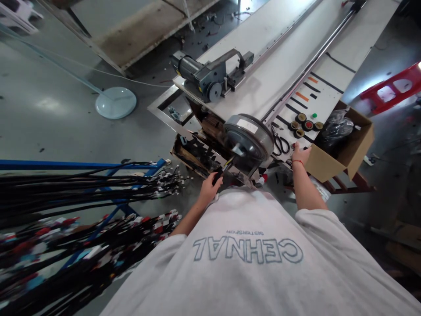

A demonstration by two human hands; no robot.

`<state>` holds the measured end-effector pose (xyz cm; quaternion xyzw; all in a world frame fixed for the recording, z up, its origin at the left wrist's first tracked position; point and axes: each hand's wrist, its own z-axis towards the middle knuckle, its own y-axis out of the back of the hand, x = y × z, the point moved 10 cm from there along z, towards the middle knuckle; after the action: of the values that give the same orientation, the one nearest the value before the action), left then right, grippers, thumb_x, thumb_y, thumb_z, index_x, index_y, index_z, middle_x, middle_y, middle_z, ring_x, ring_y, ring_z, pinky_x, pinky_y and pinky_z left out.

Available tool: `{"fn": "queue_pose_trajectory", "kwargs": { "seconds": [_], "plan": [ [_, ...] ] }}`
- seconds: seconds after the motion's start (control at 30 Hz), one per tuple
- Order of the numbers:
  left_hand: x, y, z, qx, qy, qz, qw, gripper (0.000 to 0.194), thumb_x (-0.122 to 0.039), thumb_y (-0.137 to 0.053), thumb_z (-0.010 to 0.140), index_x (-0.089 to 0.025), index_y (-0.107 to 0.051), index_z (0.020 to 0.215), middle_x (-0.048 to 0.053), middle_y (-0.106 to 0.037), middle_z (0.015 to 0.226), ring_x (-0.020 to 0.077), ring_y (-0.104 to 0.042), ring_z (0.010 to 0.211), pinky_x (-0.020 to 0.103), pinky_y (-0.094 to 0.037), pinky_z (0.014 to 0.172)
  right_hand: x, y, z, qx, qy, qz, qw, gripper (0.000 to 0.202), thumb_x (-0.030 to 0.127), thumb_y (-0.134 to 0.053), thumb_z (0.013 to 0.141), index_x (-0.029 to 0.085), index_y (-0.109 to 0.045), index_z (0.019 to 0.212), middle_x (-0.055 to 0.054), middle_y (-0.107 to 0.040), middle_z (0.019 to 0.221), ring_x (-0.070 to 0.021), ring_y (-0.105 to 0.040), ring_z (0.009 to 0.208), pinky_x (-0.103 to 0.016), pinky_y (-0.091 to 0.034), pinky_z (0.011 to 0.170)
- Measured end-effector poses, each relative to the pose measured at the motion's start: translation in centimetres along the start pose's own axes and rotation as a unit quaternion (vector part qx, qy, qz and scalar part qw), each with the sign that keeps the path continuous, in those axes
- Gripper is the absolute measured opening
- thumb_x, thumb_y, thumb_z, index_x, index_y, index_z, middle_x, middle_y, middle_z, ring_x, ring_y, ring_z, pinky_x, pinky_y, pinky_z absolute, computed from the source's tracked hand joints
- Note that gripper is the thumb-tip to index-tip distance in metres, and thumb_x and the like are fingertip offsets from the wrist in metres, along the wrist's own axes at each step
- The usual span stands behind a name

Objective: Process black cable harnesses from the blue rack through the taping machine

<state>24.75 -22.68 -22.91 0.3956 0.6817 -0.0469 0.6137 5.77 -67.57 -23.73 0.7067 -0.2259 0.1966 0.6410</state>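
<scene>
My left hand [208,189] is closed around a black cable [217,176] with a yellow stripe near its tip. The cable points into the middle of a dark, round taping-type machine head [249,138], which carries a white label. My right hand [300,154], with a red string at the wrist, rests at the table's near edge. Its fingers are apart, close to a small dark red knob, and nothing shows in them. Black-handled scissors [280,144] lie just left of it. Several tape rolls [308,126] sit beyond on the table.
A motor unit [204,74] is mounted on the long white table [279,57], along which a metal rod [315,61] runs. An open cardboard box [357,151] stands at the right. Bundled black cables [82,186] hang on a blue rack [66,165] at the left.
</scene>
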Motion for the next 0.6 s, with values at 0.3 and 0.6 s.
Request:
{"fn": "queue_pose_trajectory", "kwargs": {
  "seconds": [0.3,0.6],
  "plan": [
    [-2.8,-1.4,3.0,-0.028,-0.011,0.017,0.999,0.025,-0.037,-0.052,0.086,-0.016,-0.063,0.095,0.001,-0.065,0.069,0.0149,-0.06,0.065,0.025,-0.045,0.064,-0.1,-0.1,0.0,0.007,-0.002,-0.001,1.0,0.079,0.055,-0.054,0.083,0.008,-0.032,0.142,-0.024,-0.043,0.139,-0.0343,-0.042,0.129,-0.048,-0.034,0.104],
    [-3.9,-3.1,5.7,0.016,-0.034,-0.011,0.999,0.034,-0.048,-0.049,0.086,-0.017,-0.06,0.08,0.0,-0.06,0.063,0.0136,-0.055,0.061,0.025,-0.043,0.063,0.0,0.0,0.1,0.012,0.006,0.013,1.0,0.08,0.051,-0.057,0.082,0.003,-0.033,0.14,-0.025,-0.044,0.137,-0.0322,-0.042,0.129,-0.044,-0.033,0.106]
  ]
}}
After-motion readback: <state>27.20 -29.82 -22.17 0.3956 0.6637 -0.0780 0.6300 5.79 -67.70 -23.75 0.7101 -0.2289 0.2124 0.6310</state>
